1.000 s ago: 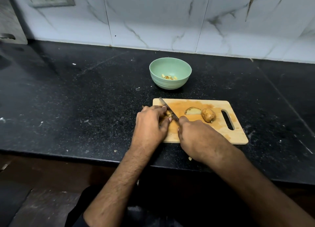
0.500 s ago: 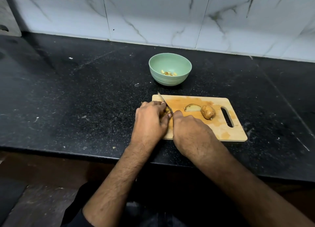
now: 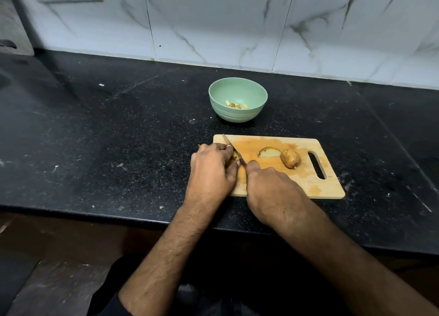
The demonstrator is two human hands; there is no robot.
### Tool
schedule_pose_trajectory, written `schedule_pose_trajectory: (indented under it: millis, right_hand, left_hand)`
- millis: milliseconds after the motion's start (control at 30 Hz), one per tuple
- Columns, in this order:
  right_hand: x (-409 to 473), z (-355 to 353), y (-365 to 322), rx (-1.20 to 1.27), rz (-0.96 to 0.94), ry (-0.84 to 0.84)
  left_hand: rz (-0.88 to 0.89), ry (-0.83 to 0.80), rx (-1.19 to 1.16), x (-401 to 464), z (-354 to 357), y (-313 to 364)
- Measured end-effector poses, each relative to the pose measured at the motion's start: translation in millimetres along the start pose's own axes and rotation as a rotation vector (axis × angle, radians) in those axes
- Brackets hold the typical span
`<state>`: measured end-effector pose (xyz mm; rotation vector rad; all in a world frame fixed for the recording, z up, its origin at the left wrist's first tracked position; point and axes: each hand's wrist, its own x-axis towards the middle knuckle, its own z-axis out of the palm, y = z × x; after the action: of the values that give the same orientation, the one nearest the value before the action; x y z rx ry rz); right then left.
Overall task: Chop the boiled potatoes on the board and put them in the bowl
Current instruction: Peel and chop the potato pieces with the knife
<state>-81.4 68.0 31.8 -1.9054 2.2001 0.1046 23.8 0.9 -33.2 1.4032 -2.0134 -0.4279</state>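
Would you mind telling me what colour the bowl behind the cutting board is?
The bowl is a pale mint green, seen clearly in the head view.

Right hand draws a knife through the potato piece under the left hand.

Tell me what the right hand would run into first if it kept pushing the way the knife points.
Probably nothing on the board: the knife in the right hand points up-left past the left hand's fingers, over the cutting board corner onto bare counter, left of the bowl.
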Motion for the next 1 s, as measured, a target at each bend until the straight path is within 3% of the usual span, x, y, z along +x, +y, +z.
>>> schedule_pose_trajectory:
  millis: [500,1000]
  right_hand:
    - [-12,1,11,0.024,-0.007,-0.083]
    - [-66,-6,58,0.106,-0.052,-0.174]
  left_hand:
    - [0.025,-0.005,0.106,0,0,0]
    - [-0.006,-0.013,0.005,-4,-2,0]
